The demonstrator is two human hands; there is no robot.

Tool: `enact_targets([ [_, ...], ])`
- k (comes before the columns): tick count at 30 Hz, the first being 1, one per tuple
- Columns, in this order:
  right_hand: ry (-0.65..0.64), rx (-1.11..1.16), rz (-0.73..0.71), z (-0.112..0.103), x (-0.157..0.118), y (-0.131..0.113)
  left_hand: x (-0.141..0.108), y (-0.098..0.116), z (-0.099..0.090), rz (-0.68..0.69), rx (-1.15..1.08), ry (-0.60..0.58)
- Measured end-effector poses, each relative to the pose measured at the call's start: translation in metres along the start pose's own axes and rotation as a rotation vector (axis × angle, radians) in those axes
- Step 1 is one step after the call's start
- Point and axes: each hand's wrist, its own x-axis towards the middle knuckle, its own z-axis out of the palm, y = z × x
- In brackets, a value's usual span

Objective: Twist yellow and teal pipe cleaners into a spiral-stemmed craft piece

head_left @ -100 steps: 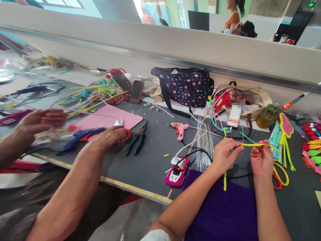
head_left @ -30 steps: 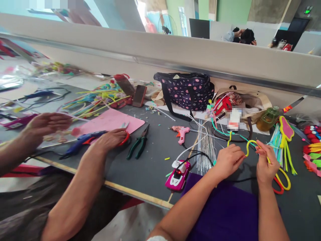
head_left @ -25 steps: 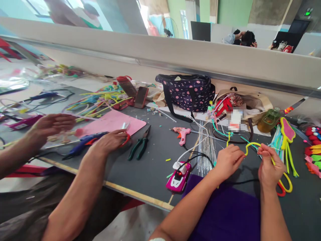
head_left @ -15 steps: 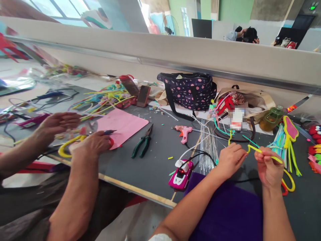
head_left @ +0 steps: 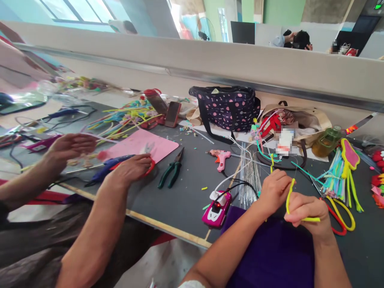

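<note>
- Bench (head_left: 192,208) is grey and pretty busy; purple cloth (head_left: 279,256) sits at its near edge, under the forearms.
- Co-worker (head_left: 90,248) on the left; nearer hand (head_left: 132,170) is at a red-handled pair of scissors over the pink sheet (head_left: 163,146), the other (head_left: 73,148) holds up a pale strip.
- Dark bag (head_left: 237,108) with pink dots stands at the back; tan bag (head_left: 318,120) lies open just right of it, with an oil-coloured bottle (head_left: 324,142) beside that.
- Left hand (head_left: 274,190): grip closed in a pinch on a yellow twist (head_left: 272,164), which pokes out above the fingers; silver wires (head_left: 251,178) lie just left of it.
- Right hand (head_left: 309,210): grip closed round a yellow stem (head_left: 288,198); red-and-yellow scissors (head_left: 349,214) lie just to its right.
- Pliers (head_left: 171,172) lie between the co-worker and the pink glue gun (head_left: 222,160); power block (head_left: 217,212) sits below the gun, red light on.
- The stem is up off the bench, between the two hands; it bends, top end at the left fingertips, other end sticking out under the right fingers; can't tell if it joins the twist, fingers hide that.
- Tiny yellow scrap (head_left: 204,188) lies left of the power block.
</note>
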Motion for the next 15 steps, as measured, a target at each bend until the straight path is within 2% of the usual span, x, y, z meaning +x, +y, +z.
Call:
enact_targets([
  [2,-0.021,-0.012,0.002,0.000,-0.002,-0.003,0.001,0.001,-0.001,-0.016,-0.016,0.011],
  [4,0.018,0.007,-0.029,-0.004,-0.004,-0.005,0.002,0.003,-0.003,-0.044,-0.038,0.015],
  [8,0.303,0.046,-0.116,-0.017,-0.006,-0.007,0.002,0.006,-0.005,-0.070,-0.063,0.020],
  [11,0.500,0.042,-0.130,-0.022,-0.003,-0.006,0.002,0.007,-0.006,-0.072,-0.049,0.012],
  [15,0.570,-0.082,-0.038,-0.018,-0.004,-0.004,0.001,0.007,-0.007,-0.079,-0.017,-0.023],
])
